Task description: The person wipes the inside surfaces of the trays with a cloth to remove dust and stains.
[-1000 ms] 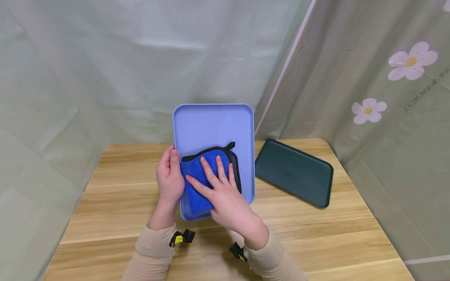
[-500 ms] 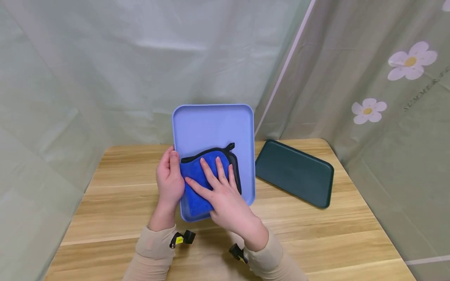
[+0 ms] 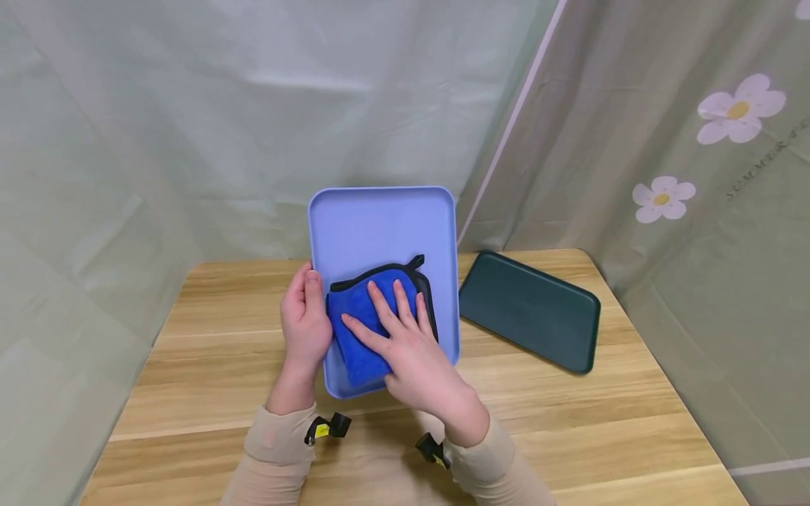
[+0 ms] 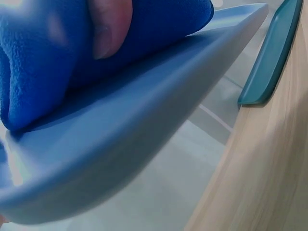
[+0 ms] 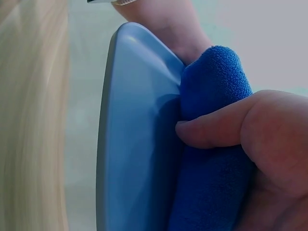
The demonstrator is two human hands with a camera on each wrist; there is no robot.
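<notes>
A light blue tray [image 3: 386,225] is tipped up above the table in the head view. My left hand [image 3: 306,320] grips its left edge, thumb on the rim and fingers behind. On the tray's lower half lies a folded blue cloth [image 3: 357,309] with black edging and a small black loop. My right hand [image 3: 414,358] presses flat on this cloth, fingers spread and straight. In the right wrist view, the thumb [image 5: 207,132] lies along the thick folded edge of the cloth [image 5: 216,72]. The left wrist view shows the tray's raised rim [image 4: 144,144] well apart from the tabletop.
A dark green tray [image 3: 531,313] lies slantwise on the wooden table [image 3: 190,365], right of the blue one. Pale curtains [image 3: 253,126] hang behind and on both sides, with white flowers printed at the right. A small black camera sits on each sleeve.
My right hand has slid slightly to the right, and the cloth has shifted a little with it across the blue tray. The left hand keeps its grip; the green tray has not moved.
</notes>
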